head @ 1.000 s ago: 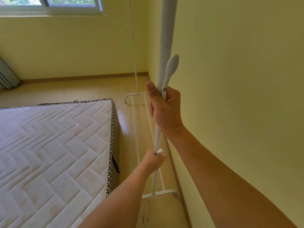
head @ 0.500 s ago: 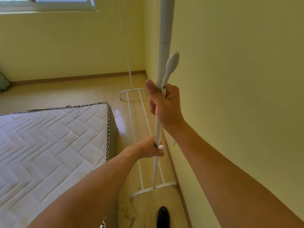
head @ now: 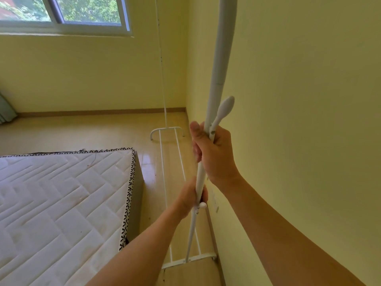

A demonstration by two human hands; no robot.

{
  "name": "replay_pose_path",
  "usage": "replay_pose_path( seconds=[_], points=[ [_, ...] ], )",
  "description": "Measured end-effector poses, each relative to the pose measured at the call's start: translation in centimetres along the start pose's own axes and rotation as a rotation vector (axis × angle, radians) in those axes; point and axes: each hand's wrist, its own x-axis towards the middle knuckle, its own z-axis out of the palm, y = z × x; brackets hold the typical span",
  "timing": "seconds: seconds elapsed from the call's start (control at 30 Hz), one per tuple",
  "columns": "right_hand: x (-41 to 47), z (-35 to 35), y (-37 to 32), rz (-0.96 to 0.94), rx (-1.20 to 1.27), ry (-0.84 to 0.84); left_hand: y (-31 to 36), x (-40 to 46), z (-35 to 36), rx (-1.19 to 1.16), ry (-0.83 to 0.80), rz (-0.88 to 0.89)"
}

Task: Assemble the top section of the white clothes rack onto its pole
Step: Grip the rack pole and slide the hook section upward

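A white rack pole (head: 192, 230) rises from the rack's base (head: 185, 262) on the floor beside the yellow wall. A thicker white top section (head: 221, 48) runs upward out of view and sleeves over a thinner tube. My right hand (head: 214, 157) grips that tube just below a white spoon-shaped peg (head: 224, 107) fixed with a screw. Lower down, my left hand (head: 191, 198) is closed around the pole at a small white knob (head: 202, 205). The rack's far upright (head: 161, 65) is a thin white rod.
A bare white quilted mattress (head: 61, 203) with black patterned trim lies on the floor at the left, close to the rack base. The yellow wall (head: 299, 120) is right beside the pole. A window (head: 61, 15) sits at top left. Wooden floor lies beyond.
The view has tilted up, showing the window again; a dark shoe seen at the bottom half a second ago is gone. Both hands keep their grips on the pole.
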Motion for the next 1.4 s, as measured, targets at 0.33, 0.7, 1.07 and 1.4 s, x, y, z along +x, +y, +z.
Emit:
replay_pose_path(
  seconds=[0.33,0.7,1.07,1.4],
  points=[
    [0.0,3.0,-6.2,-0.017,0.082,0.382,-0.4,-0.6,2.4,-0.299,0.29,-0.159],
    [-0.2,4.1,-6.8,-0.085,0.16,0.36,0.5,-2.7,2.8,-0.496,0.538,-0.224],
    [3.5,4.4,-4.7,-0.098,0.167,0.244,0.6,0.8,1.5,-0.547,0.656,-0.191],
    [8.4,4.0,-1.7,-0.09,0.171,0.159,0.5,6.4,-0.1,-0.548,0.781,-0.139]
  ],
)
